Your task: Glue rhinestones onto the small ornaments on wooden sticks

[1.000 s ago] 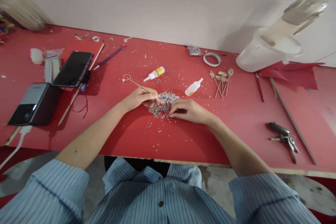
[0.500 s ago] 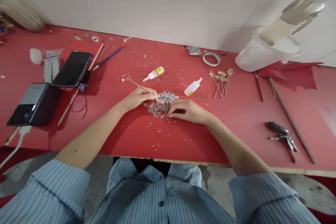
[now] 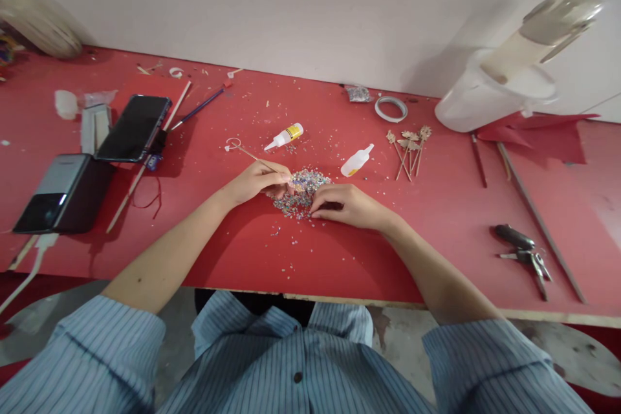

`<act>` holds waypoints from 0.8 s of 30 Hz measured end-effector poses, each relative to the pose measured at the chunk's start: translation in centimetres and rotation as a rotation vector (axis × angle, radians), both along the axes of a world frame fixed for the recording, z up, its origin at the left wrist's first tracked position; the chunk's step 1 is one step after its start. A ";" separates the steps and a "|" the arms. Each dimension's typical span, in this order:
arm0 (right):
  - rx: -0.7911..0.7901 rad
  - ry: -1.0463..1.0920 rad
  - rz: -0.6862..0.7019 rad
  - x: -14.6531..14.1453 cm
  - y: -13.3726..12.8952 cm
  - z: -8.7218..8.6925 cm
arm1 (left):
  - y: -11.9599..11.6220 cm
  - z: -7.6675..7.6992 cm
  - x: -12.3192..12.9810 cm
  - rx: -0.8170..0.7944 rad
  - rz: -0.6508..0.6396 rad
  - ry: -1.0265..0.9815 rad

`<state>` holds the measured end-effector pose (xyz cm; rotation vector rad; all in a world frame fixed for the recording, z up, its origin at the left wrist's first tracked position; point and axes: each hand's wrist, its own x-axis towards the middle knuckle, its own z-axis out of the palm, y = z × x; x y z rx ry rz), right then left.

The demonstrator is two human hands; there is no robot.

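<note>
Red tabletop (image 3: 339, 278) is stretching across the frame, and a loose pile of small glittery chips (image 3: 291, 207) is lying at its centre, between the two hands. At the left side of the pile, the left hand (image 3: 257, 182) is clamping its thumb and fingers on a thin stick (image 3: 251, 154), which is slanting toward the upper left and ending near a small pale ring (image 3: 233, 142). Over the right side of the pile, the right hand (image 3: 347, 202) is bending its fingers down to the chips, thumb and fingertips coming together; whether they are pinching a chip is too small to tell. Above the pile, a yellow-labelled glue bottle (image 3: 285, 136) is lying on its side, and a white bottle (image 3: 357, 161) is lying just above the right hand. Toward the upper right, thin sticks with flower-like tops (image 3: 410, 150) are resting in a crossed bunch, with a roll of tape (image 3: 391, 109) and a small packet (image 3: 358, 94) sitting beyond them. On the left of the frame, a phone (image 3: 134, 127) is lying near a power bank (image 3: 61, 194), while a blue brush (image 3: 200, 107) is pointing toward the phone. At the lower right, keys (image 3: 531, 261) are resting on the red surface.
</note>
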<state>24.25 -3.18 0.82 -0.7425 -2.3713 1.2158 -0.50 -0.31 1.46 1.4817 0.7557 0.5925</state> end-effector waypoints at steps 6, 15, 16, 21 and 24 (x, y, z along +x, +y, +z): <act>0.014 -0.017 0.003 -0.1 0.0 0.0 | 0.0 0.1 0.0 0.015 -0.007 0.003; 0.026 -0.033 0.001 -0.1 0.0 0.0 | 0.0 0.1 0.0 0.022 -0.003 0.003; 0.028 -0.035 0.000 -0.1 -0.1 0.0 | 0.0 0.1 0.0 0.021 -0.003 0.004; 0.024 -0.043 -0.002 -0.2 -0.1 0.0 | -0.1 0.0 0.0 0.013 0.001 0.015; 0.024 -0.043 -0.002 -0.2 -0.1 0.1 | -0.1 0.1 0.0 0.014 -0.001 0.011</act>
